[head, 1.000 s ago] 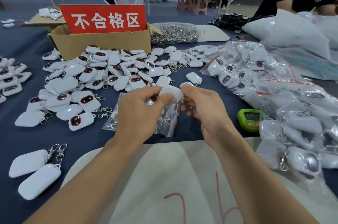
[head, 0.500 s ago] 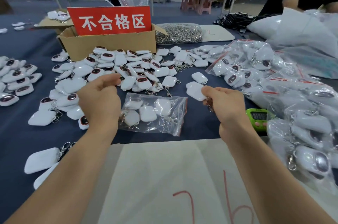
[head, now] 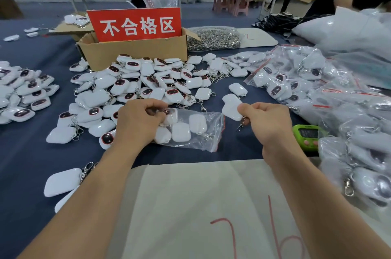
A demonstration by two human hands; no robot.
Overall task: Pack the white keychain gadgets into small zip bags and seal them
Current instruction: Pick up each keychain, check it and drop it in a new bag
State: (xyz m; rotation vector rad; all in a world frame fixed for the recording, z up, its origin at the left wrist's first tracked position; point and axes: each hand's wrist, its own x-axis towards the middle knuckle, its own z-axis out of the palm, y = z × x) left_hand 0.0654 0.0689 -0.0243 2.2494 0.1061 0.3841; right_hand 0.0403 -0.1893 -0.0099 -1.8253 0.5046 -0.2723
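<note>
A clear zip bag (head: 196, 129) with a red seal strip lies on the blue cloth, holding several white keychain gadgets. My left hand (head: 137, 123) grips the bag's left end, fingers curled over it. My right hand (head: 268, 121) pinches one white keychain gadget (head: 231, 109) just right of the bag's open mouth, with its metal clip hanging below. A big heap of loose white gadgets (head: 148, 83) spreads behind the bag.
A cardboard box (head: 135, 51) with a red sign stands behind the heap. Filled zip bags (head: 317, 89) pile up at the right, beside a green timer (head: 306, 135). A bag of metal clips (head: 213, 37) lies at the back. A white sheet (head: 201, 206) lies nearest me.
My hands parted from the bag's mouth. The left hand swung out left, then came down on the bag's left end. The right hand pulled right holding one gadget.
</note>
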